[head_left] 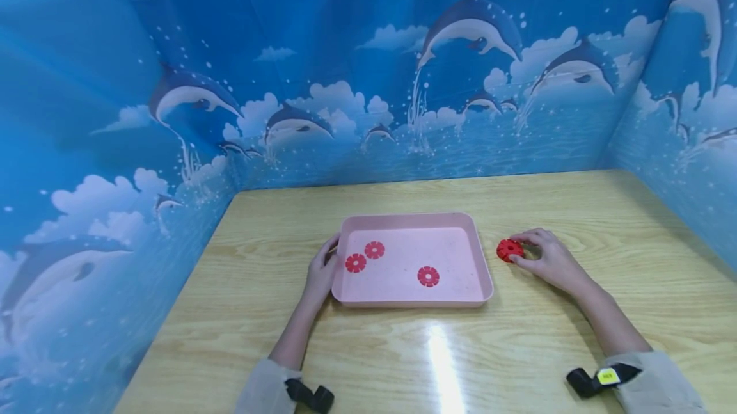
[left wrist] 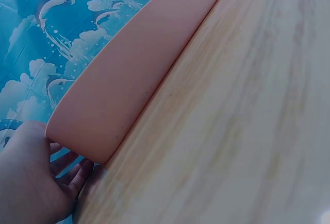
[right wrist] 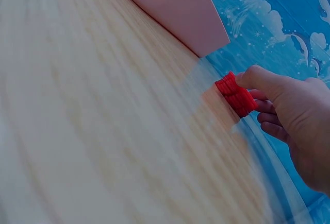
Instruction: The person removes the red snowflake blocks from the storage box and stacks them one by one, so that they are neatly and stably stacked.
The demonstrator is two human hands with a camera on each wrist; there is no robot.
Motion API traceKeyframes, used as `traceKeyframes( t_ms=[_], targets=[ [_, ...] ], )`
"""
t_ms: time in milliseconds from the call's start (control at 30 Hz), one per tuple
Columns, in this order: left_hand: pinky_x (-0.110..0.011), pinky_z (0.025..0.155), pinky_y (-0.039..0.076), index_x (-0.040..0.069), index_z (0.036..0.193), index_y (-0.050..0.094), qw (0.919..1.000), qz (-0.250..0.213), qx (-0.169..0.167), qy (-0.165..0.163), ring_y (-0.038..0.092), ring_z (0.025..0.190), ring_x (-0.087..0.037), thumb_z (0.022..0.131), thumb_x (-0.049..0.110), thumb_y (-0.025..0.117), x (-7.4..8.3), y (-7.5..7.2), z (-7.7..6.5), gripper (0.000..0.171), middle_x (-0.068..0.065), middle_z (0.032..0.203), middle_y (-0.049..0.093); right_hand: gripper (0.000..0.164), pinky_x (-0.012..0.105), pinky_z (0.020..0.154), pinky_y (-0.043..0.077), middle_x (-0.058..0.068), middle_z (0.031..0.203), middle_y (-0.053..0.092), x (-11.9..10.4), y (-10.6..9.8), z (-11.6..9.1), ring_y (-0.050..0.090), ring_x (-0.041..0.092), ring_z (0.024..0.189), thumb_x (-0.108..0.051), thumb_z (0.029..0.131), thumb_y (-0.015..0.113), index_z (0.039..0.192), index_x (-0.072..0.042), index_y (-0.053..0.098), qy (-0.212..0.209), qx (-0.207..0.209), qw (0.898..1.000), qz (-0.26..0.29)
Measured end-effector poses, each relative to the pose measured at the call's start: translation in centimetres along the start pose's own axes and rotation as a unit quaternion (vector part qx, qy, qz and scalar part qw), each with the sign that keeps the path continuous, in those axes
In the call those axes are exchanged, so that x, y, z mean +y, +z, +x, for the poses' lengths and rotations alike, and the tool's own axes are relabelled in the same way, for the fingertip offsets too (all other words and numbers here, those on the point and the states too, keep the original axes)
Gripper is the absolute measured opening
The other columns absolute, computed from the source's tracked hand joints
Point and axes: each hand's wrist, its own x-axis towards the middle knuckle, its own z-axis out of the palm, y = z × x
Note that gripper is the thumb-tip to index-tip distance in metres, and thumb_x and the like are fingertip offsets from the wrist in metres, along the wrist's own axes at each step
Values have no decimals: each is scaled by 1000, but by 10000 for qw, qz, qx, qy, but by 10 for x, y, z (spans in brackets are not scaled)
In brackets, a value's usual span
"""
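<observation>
My right hand (head_left: 549, 262) pinches a stack of red notched plastic discs (head_left: 509, 250) between thumb and fingers, just right of the tray. In the right wrist view the stack (right wrist: 235, 94) shows ridged edges, low by the tabletop. A shallow pink rectangular tray (head_left: 411, 304) lies in the middle of the table. My left hand (head_left: 319, 276) rests against the tray's left wall, with loosely bent fingers at its outer side; the left wrist view shows these fingers (left wrist: 77, 177) by the tray's corner. Inside the tray lie red flower-shaped discs: two at the left, one disc (head_left: 428, 276) nearer the front right.
The light wood-grain table (head_left: 276, 228) extends around the tray, with a bright glare streak in front. Blue dolphin-print sheeting (head_left: 345, 81) hangs behind the table and along both sides. Black straps with small cameras sit on both sleeves.
</observation>
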Motion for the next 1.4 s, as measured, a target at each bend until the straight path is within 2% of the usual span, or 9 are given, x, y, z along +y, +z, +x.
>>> traceKeyframes(
  t_ms=[400,633,733,967,1200,1400],
  targets=[
    [-41,100,36,2,136,42,9999,-108,-64,-21,43,119,-33,93,3,43,1,-2,1,43,-18,137,41,37,56,80,41,20,103,55,1,0,1,49,38,96,-12,77,73,108,4,61,52,-32,10000,11],
    [-43,99,37,-5,134,41,9999,-27,-103,-5,43,117,-38,92,-2,41,29,-1,-12,42,-24,134,41,37,55,78,42,19,102,55,1,-1,-1,51,37,94,-14,78,72,109,4,61,-6,40,10000,36],
    [-43,99,37,-6,134,41,10000,5,-91,15,43,118,-38,92,-1,41,35,0,-15,42,-24,134,41,34,56,79,42,17,105,55,0,-2,-1,51,37,95,-13,81,69,111,2,61,-29,69,9998,169],
    [-42,100,35,4,136,44,9999,92,30,32,43,119,-33,93,6,43,0,0,1,43,-16,136,43,29,59,83,40,15,111,53,-18,-11,4,47,36,103,-12,87,61,114,-1,60,83,37,9988,485],
    [-41,97,39,6,135,45,10000,47,22,33,46,116,-31,93,7,44,-1,0,1,42,-15,135,44,27,55,80,43,14,109,56,-52,-11,15,50,32,99,-5,83,63,111,-1,62,-423,117,9965,713],
    [-42,97,39,5,135,45,10000,16,20,69,46,115,-32,92,5,44,-1,0,0,43,-16,135,44,29,53,79,47,14,107,57,-82,6,33,52,33,96,-5,83,64,111,0,62,-720,-262,9940,783]
  ],
)
